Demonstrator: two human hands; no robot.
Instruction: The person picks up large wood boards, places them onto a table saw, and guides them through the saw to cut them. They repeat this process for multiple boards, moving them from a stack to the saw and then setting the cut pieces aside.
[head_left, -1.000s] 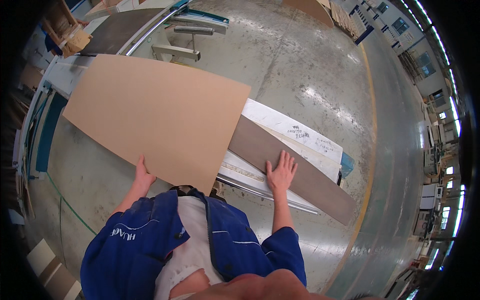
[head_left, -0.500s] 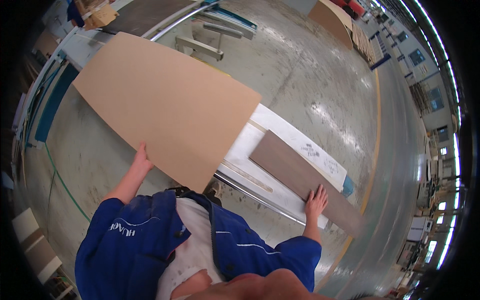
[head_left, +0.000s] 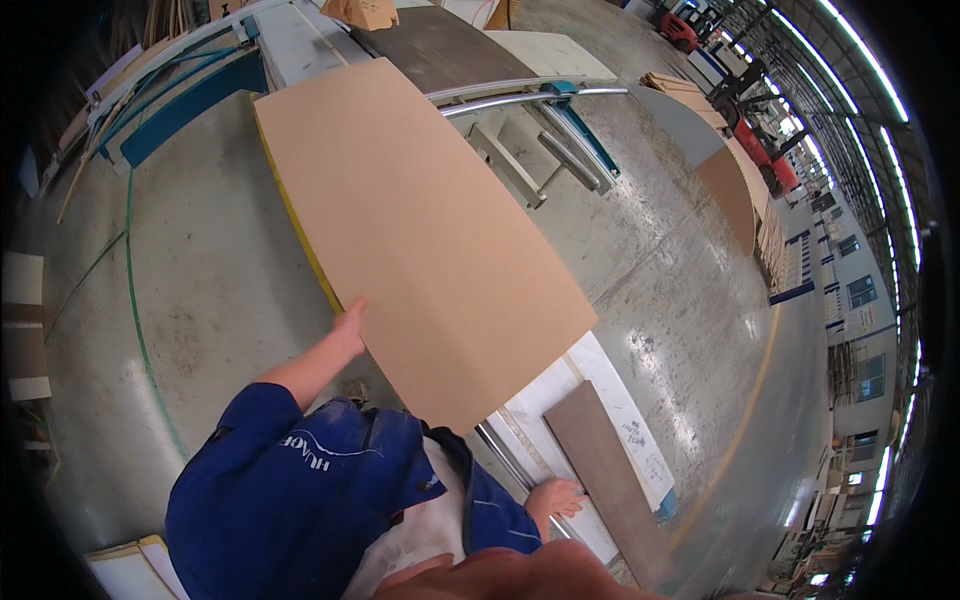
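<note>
A large tan board (head_left: 420, 240) lies at a slant across the middle, over the white machine table and the gap beyond. My left hand (head_left: 350, 325) holds its left edge, thumb on top; the other fingers are mostly hidden. My right hand (head_left: 557, 497) is open on the white sliding table (head_left: 540, 425), palm down, fingers spread toward a narrow brown plank (head_left: 605, 470). The fingertips come up to the plank's near long edge; whether they press on it I cannot tell. The plank lies apart from the tan board.
Metal rails (head_left: 505, 455) run along the table's near side. Beyond the tan board are a dark panel (head_left: 440, 50) on the machine bed and a support frame with a roller (head_left: 570, 160). A blue guard (head_left: 195, 110) stands at far left. Stacked boards (head_left: 735, 190) and a red forklift (head_left: 755, 140) are at far right.
My view has turned, so the scene sits differently. My right hand has slid off the brown plank's top to its near edge. My left hand stays on the tan board's edge.
</note>
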